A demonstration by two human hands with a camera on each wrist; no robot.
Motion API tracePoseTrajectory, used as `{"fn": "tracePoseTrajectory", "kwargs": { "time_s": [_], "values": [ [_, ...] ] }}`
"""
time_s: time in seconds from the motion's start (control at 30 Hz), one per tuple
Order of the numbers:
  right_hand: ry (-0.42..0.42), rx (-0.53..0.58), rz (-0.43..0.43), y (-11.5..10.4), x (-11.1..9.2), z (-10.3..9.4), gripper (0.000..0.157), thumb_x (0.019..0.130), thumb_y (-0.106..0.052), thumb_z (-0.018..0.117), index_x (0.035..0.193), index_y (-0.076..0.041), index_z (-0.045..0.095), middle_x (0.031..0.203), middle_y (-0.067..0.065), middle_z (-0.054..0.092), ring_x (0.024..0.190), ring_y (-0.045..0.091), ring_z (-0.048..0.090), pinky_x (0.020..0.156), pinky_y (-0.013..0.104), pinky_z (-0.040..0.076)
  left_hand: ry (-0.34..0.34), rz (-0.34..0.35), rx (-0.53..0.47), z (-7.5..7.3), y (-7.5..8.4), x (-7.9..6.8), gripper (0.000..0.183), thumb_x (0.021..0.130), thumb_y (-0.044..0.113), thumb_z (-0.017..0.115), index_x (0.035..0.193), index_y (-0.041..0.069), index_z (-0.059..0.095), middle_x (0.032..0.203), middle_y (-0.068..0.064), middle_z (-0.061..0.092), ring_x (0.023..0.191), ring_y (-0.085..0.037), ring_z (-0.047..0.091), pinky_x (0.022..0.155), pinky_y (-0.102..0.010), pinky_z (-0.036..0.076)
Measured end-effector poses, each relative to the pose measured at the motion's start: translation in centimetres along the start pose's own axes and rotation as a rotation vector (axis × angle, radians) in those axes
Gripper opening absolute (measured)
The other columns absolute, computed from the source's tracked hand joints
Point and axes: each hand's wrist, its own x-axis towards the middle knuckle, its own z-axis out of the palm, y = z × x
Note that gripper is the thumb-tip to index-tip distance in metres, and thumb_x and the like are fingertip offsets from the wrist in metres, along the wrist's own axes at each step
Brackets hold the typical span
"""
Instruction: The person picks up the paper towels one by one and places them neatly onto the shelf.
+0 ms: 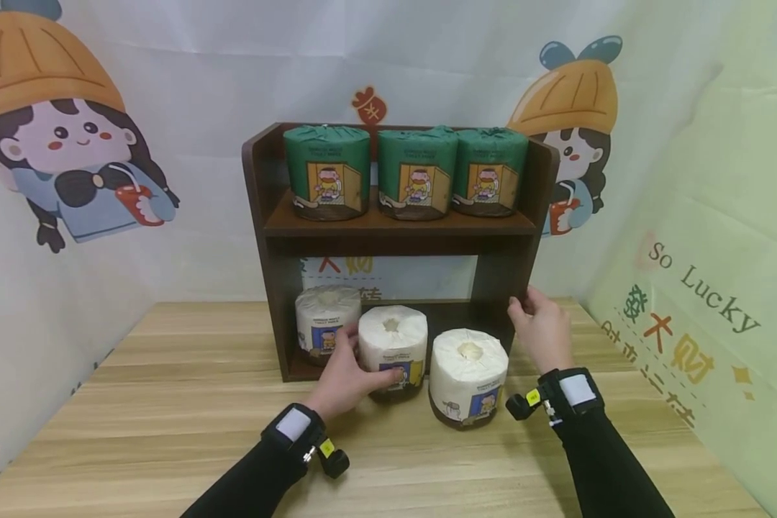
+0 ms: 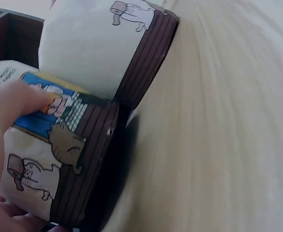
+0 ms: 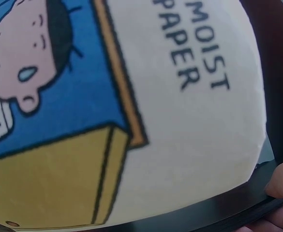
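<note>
My left hand grips a white-wrapped toilet roll at the front of a dark brown two-tier shelf. The thumb lies across the printed front; the other fingers go round its left side. A dark shadow lies under this roll in the left wrist view; whether its base touches anything cannot be told. To its right, a second white toilet roll stands on the table before the shelf. My right hand pinches the front edge of the shelf's right side panel. A third white toilet roll sits inside the lower tier, at left.
On the upper tier stand three green-wrapped toilet rolls: one at left, one in the middle and one at right. The shelf rests on a wooden table. Printed cloth hangs behind and at the sides.
</note>
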Motion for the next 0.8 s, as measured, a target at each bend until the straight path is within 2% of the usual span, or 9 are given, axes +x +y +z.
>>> {"fn": "tracePoseTrajectory", "kwargs": {
  "time_s": [0.1, 0.27, 0.37, 0.47, 0.53, 0.67, 0.8],
  "values": [
    [-0.007, 0.004, 0.006, 0.0, 0.0, 0.0, 0.032, 0.102, -0.022, 0.057, 0.128, -0.003, 0.061, 0.111, 0.022, 0.067, 0.097, 0.035, 0.063, 0.08, 0.054, 0.056, 0.042, 0.0, 0.033, 0.2, 0.1, -0.1, 0.11, 0.066, 0.037, 0.093, 0.145, 0.007, 0.022, 0.134, -0.011, 0.048, 0.12, -0.019, 0.046, 0.105, -0.047, 0.04],
    [-0.006, 0.005, -0.001, 0.1, 0.0, 0.0, 0.031, 0.102, -0.021, 0.057, 0.127, -0.003, 0.061, 0.112, 0.022, 0.067, 0.097, 0.036, 0.063, 0.08, 0.054, 0.056, 0.14, 0.017, 0.215, 0.7, 0.2, -0.3, 0.104, 0.066, 0.049, 0.09, 0.146, 0.012, 0.035, 0.13, -0.01, 0.039, 0.117, -0.022, 0.04, 0.102, -0.051, 0.042],
    [-0.008, 0.008, 0.001, 0.1, -0.1, 0.0, 0.032, 0.102, -0.021, 0.056, 0.129, -0.003, 0.06, 0.113, 0.023, 0.066, 0.098, 0.036, 0.063, 0.081, 0.054, 0.056, 0.198, 0.011, 0.278, 1.0, 0.4, -0.4, 0.105, 0.065, 0.053, 0.089, 0.145, 0.011, 0.037, 0.122, -0.012, 0.036, 0.109, -0.023, 0.041, 0.096, -0.048, 0.046],
    [-0.014, 0.007, 0.013, 0.1, -0.1, 0.0, 0.034, 0.102, -0.021, 0.056, 0.131, -0.004, 0.06, 0.114, 0.022, 0.066, 0.099, 0.036, 0.063, 0.082, 0.054, 0.056, 0.247, 0.003, 0.279, 1.4, 0.7, -0.6, 0.098, 0.065, 0.05, 0.09, 0.133, 0.005, 0.038, 0.112, -0.011, 0.037, 0.098, -0.022, 0.044, 0.084, -0.038, 0.049],
    [-0.018, 0.007, 0.02, 0.1, 0.0, 0.0, 0.034, 0.103, -0.022, 0.056, 0.131, -0.004, 0.059, 0.115, 0.022, 0.066, 0.099, 0.036, 0.063, 0.082, 0.054, 0.056, 0.266, 0.004, 0.272, 1.7, 0.8, -0.7, 0.085, 0.065, 0.047, 0.091, 0.119, 0.005, 0.04, 0.105, -0.009, 0.04, 0.09, -0.02, 0.047, 0.074, -0.033, 0.049],
    [-0.024, 0.006, 0.028, 0.1, 0.0, 0.0, 0.036, 0.103, -0.023, 0.056, 0.133, -0.004, 0.058, 0.115, 0.022, 0.066, 0.099, 0.036, 0.063, 0.082, 0.054, 0.056, 0.25, 0.014, 0.263, 1.9, 1.1, -1.0, 0.056, 0.072, 0.041, 0.089, 0.091, 0.01, 0.047, 0.082, -0.003, 0.049, 0.07, -0.016, 0.05, 0.055, -0.027, 0.042],
    [-0.024, 0.006, 0.024, 0.1, 0.0, 0.0, 0.036, 0.103, -0.023, 0.056, 0.132, -0.003, 0.058, 0.115, 0.022, 0.066, 0.099, 0.036, 0.063, 0.082, 0.054, 0.056, 0.165, 0.011, 0.214, 1.9, 1.2, -1.3, 0.036, 0.083, 0.037, 0.082, 0.072, 0.014, 0.055, 0.061, 0.002, 0.06, 0.05, -0.014, 0.056, 0.039, -0.024, 0.04]
  ]
}}
